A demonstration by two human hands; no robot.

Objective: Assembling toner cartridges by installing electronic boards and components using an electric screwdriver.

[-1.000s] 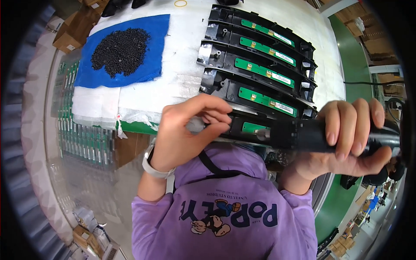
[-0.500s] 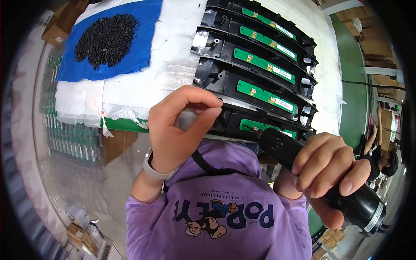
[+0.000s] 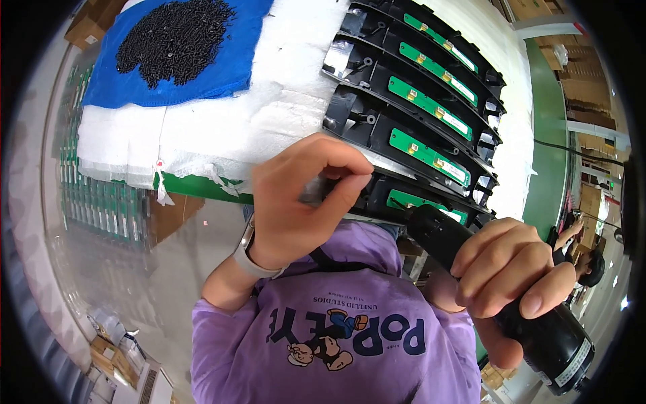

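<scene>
My right hand (image 3: 508, 269) wraps round a black electric screwdriver (image 3: 437, 232). Its nose points left over the green circuit board (image 3: 398, 198) in the nearest black plastic panel (image 3: 377, 185). At that panel's left end, my left hand (image 3: 306, 195) is closed in a pinch, thumb against index finger. Whatever sits between those fingertips is too small to make out. Beyond the hands lie several more curved black panels (image 3: 367, 118), lined up one behind another, each carrying a green board (image 3: 431, 153) with a white label.
A heap of small black screws (image 3: 176, 44) rests on a blue cloth (image 3: 232, 74) at the far left. White sheeting (image 3: 289, 101) covers the green-edged table. Clear trays of green boards (image 3: 111, 209) stand below at left. Another person (image 3: 582, 259) is at the far right.
The whole view has shifted, so the panels appear farther right. My left hand stays pinched near the nearest panel's left end. The screwdriver's nose sits slightly farther left against the board.
</scene>
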